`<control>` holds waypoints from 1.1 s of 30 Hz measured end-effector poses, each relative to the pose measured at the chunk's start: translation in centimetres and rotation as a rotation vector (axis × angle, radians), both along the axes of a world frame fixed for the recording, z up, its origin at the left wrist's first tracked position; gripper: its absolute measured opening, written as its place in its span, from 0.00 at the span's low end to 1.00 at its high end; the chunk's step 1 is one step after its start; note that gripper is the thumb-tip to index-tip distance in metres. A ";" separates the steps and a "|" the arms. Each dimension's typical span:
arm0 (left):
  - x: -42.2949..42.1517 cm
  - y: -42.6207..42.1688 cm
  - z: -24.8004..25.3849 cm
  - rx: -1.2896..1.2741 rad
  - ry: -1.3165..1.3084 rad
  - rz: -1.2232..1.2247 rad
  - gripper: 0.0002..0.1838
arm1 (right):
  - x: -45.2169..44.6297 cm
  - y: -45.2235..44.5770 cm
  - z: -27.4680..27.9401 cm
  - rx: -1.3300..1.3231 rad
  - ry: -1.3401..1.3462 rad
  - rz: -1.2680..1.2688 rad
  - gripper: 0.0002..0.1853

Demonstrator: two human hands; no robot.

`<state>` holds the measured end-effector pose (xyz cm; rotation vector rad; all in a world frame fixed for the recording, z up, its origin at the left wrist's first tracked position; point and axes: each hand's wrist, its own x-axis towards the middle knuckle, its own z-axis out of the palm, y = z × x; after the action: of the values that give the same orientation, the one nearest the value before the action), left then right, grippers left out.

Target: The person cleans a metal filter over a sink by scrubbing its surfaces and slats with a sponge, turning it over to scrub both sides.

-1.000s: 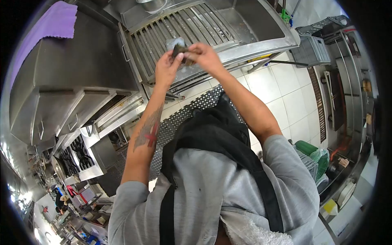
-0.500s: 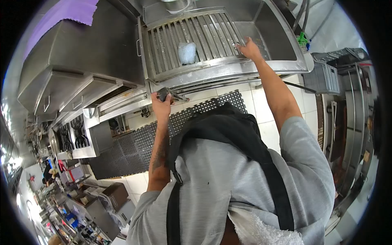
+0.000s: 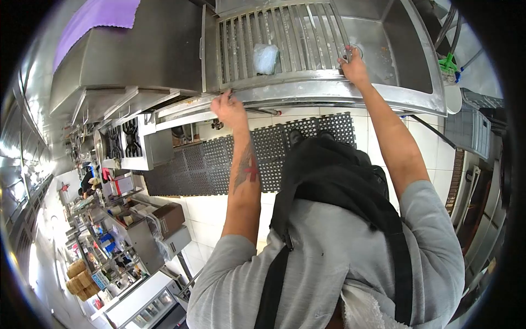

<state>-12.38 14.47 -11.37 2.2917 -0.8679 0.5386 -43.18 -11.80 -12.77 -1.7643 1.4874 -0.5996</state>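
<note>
A slatted metal hood filter (image 3: 290, 73) lies in a stainless steel sink (image 3: 378, 49). My right hand (image 3: 355, 67) is closed on the filter's right side rail, near its front corner. At the front left, my left hand (image 3: 229, 111) is at the sink's front rim, close to the filter's left corner. Its fingers are curled together, and a small dark bit shows at their tips; what they hold is mostly hidden. A pale blue scrubbing pad or folded cloth (image 3: 266, 58) rests on the slats, touched by neither hand.
Left of the sink stands a steel cabinet (image 3: 148, 55) with a purple cloth (image 3: 101, 22) on top. Black perforated mats (image 3: 219, 164) cover part of the tiled floor. A grey crate (image 3: 468, 131) and green-ended tool (image 3: 448, 63) are at the right.
My left hand has moved up to the sink's front edge; the dark grey object it held below the rim is now mostly out of sight. My right hand stays at the filter's right side.
</note>
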 end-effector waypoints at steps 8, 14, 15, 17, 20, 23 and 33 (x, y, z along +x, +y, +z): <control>-4.6 -0.9 -1.8 0.330 -0.279 -0.343 0.28 | -0.1 -0.1 -0.7 -0.069 -0.031 0.054 0.32; -1.8 -1.6 -1.0 0.493 -0.228 -0.059 0.34 | 0.3 1.0 0.6 -0.047 -0.034 0.050 0.32; -3.0 -2.3 -1.4 0.511 -0.233 -0.169 0.32 | 0.2 0.8 0.6 -0.046 -0.031 0.051 0.32; -4.3 -3.1 -2.3 0.483 -0.248 -0.319 0.34 | 0.1 0.5 0.4 -0.100 -0.018 0.090 0.34; -0.5 -1.8 -1.1 0.598 -0.182 -0.114 0.33 | 0.0 0.2 0.3 -0.100 0.186 0.091 0.36; -0.8 -1.6 -1.0 0.452 -0.185 -0.152 0.32 | 0.4 0.3 0.2 -0.081 0.248 0.055 0.38; -2.4 -1.8 -0.1 0.647 -0.179 -0.238 0.33 | 1.0 -0.1 -0.5 -0.103 0.269 -0.005 0.41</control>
<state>-14.77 12.68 -11.46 2.6695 -1.5623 0.3965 -42.23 -11.90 -13.31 -1.9840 1.6666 -0.4614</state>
